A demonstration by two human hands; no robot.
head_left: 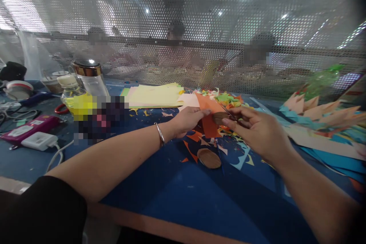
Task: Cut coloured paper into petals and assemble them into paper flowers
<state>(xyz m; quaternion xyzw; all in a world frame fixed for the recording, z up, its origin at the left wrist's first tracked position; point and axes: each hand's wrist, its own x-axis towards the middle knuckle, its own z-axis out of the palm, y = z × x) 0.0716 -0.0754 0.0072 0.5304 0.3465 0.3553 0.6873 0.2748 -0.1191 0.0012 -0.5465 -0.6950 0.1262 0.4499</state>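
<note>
A strip of orange paper (208,108) is pinched in my left hand (187,122), which holds it up above the table. Against its right side lies a brown oval piece (219,117), like wood or cardboard. My right hand (257,129) closes on that oval's right edge, thumb below and fingers above. Something thin and dark shows by the right fingertips; I cannot make out what it is. A second brown oval (209,158) lies flat on the table below, beside a thin blue stick (221,158). Colored paper scraps (243,155) surround it.
Stacked colored paper (156,95) lies at the back, near a perforated metal screen (200,15). Folded, pointed paper pieces (317,108) and blue sheets (340,160) are at right. A bottle of yellow liquid (71,93), a clear tumbler (93,80) and a purple power strip (30,127) stand left.
</note>
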